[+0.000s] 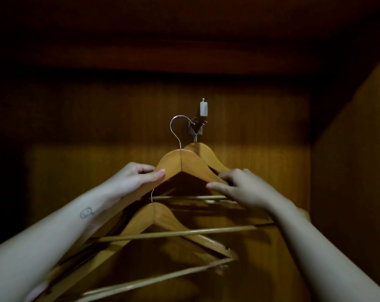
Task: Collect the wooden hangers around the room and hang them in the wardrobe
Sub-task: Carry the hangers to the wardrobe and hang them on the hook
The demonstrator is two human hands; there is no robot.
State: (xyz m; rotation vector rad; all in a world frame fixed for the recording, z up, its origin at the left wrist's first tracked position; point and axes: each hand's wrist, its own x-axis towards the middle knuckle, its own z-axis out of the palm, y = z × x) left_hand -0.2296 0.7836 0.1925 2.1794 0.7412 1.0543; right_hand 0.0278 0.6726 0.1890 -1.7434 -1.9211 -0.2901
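Inside a dark wooden wardrobe, I hold a wooden hanger upright with both hands. My left hand pinches its left shoulder and my right hand grips its right shoulder. Its metal hook is free in the air, just left of a small metal wall hook on the back panel. Other wooden hangers hang from that wall hook behind it. A further hanger sits lower, under my left wrist; what holds it is hidden.
A small white fitting sticks out of the back panel above the wall hook. The wardrobe's right side wall stands close to my right arm. The left side and the top are in deep shadow.
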